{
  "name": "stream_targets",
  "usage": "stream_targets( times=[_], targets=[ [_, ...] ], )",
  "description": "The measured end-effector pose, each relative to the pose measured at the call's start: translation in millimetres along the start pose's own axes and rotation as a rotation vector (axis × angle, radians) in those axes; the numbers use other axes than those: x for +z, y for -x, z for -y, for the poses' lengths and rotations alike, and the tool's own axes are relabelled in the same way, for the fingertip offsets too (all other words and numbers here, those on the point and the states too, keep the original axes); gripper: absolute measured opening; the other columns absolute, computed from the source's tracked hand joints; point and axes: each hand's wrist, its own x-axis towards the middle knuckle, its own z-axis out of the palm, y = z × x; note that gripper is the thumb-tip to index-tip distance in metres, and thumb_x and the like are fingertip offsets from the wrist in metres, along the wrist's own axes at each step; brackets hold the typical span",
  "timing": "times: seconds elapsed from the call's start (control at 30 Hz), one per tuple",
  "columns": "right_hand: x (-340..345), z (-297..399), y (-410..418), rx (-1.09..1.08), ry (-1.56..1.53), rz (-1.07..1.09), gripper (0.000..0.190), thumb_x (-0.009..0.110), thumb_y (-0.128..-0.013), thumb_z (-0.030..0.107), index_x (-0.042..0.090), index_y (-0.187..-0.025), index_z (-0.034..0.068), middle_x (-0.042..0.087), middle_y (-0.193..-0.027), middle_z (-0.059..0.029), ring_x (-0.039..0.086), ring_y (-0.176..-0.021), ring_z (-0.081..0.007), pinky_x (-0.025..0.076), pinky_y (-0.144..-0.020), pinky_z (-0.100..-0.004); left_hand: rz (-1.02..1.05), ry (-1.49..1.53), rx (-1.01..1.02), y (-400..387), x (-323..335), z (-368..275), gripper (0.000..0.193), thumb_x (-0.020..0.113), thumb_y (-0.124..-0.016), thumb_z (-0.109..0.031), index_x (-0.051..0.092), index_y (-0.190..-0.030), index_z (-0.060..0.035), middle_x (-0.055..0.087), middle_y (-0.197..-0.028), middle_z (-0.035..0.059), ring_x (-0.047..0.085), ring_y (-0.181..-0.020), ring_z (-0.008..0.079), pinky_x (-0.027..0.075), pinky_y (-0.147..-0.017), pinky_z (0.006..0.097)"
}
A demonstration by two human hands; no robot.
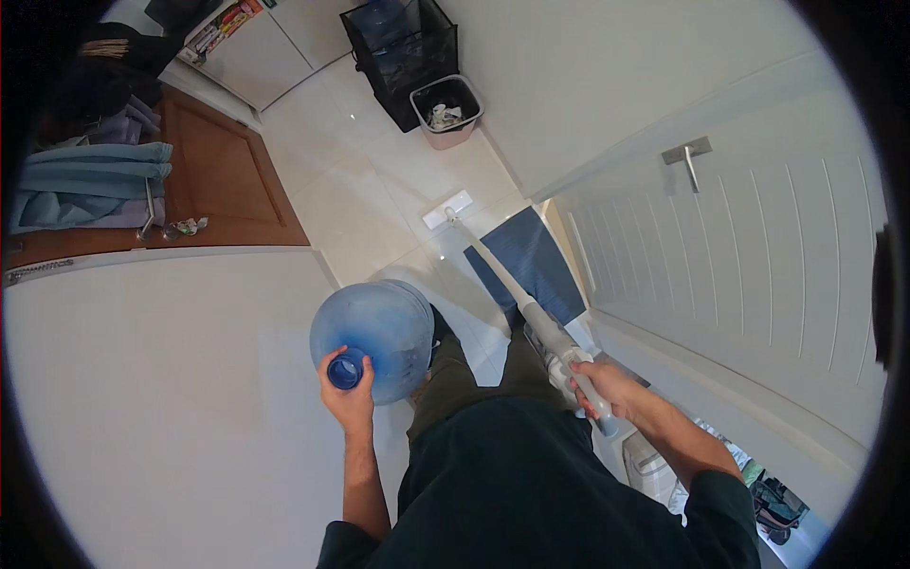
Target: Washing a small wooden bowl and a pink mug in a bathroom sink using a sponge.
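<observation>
My left hand grips the neck of a large blue water-cooler bottle, whose round mouth faces up towards the camera. The bottle is beside my left leg. In my right hand is the handle of a white and grey stick mop or stick vacuum; which of the two I cannot tell. Its long tube slants forward to a flat white head on the tiled floor. The tube passes over a dark blue floor mat.
A pink-sided waste bin with crumpled waste stands by the wall, touching a black mesh basket. To the right is a white door with a lever handle; at left, towels hang on a brown wooden door.
</observation>
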Motion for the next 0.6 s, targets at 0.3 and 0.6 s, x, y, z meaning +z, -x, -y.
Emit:
stream_targets(
  times=[0.3,0.6],
  targets=[
    [71,32,0,-0.099,-0.307,0.051,0.035,0.041,-0.103,0.038,0.049,-0.09,0.006,0.046,-0.051,-0.0084,0.041,-0.037,-0.023,0.041,-0.046,-0.0384,0.113,-0.069,0.026,-41,-32,8,0.047,0.084,-0.074,-0.003,0.06,-0.114,-0.0015,0.07,-0.11,0.013,0.067,-0.102,0.0242,0.051,-0.093,0.0362],
    [123,84,-10,-0.143,-0.477,0.107,0.031,0.04,-0.102,0.036,0.047,-0.092,0.008,0.045,-0.056,-0.0065,0.04,-0.042,-0.0231,0.04,-0.056,-0.0389,-0.004,-0.054,-0.074,-33,-38,-1,0.045,0.082,-0.076,-0.002,0.059,-0.115,-0.0013,0.069,-0.111,0.0118,0.065,-0.103,0.0232,0.051,-0.094,0.0353]
  ],
)
